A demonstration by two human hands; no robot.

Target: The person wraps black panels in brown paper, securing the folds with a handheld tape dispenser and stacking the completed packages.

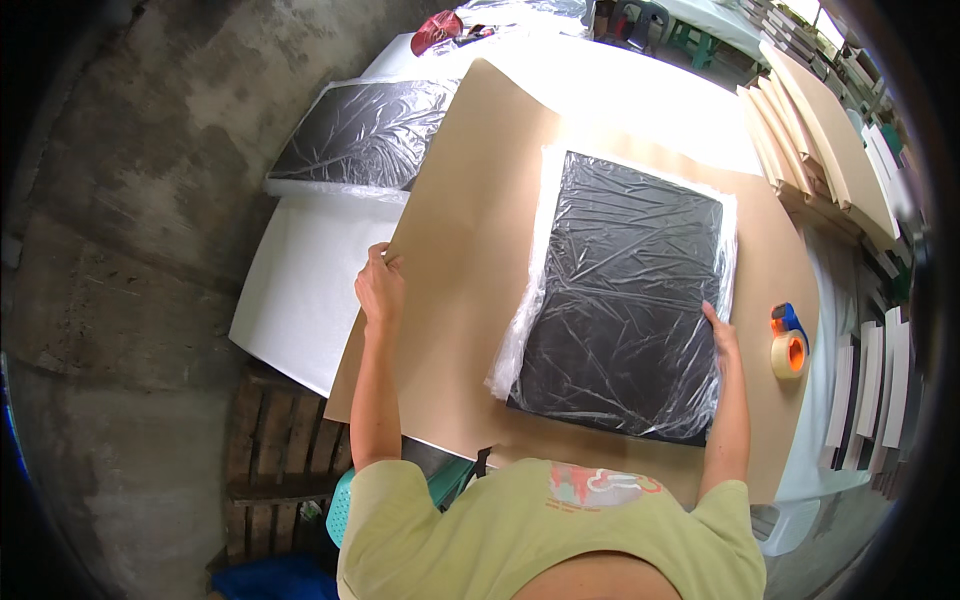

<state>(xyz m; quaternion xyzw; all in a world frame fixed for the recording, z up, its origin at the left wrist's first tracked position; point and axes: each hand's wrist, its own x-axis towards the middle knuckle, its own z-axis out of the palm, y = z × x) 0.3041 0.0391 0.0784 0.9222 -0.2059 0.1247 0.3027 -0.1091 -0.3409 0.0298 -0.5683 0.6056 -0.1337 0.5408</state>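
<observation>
A large sheet of brown kraft paper [455,290] spreads over the table, its left side lifted a little. My left hand [380,288] is closed on the paper's left edge. On the paper lies a flat black panel [630,290] wrapped in clear plastic film, with white foam-like edging along its sides. My right hand [722,335] rests at the panel's right edge, thumb on top of the film; its other fingers are mostly hidden along the side. To the right, a tape dispenser [789,343] in blue and orange with a roll of pale tape sits on the paper.
Another plastic-wrapped black panel [365,135] lies at the far left of the white tabletop [300,280]. Brown wrapped packages [820,140] are stacked at the far right, above several upright white and dark boards [870,390]. A wooden pallet [280,460] stands at lower left.
</observation>
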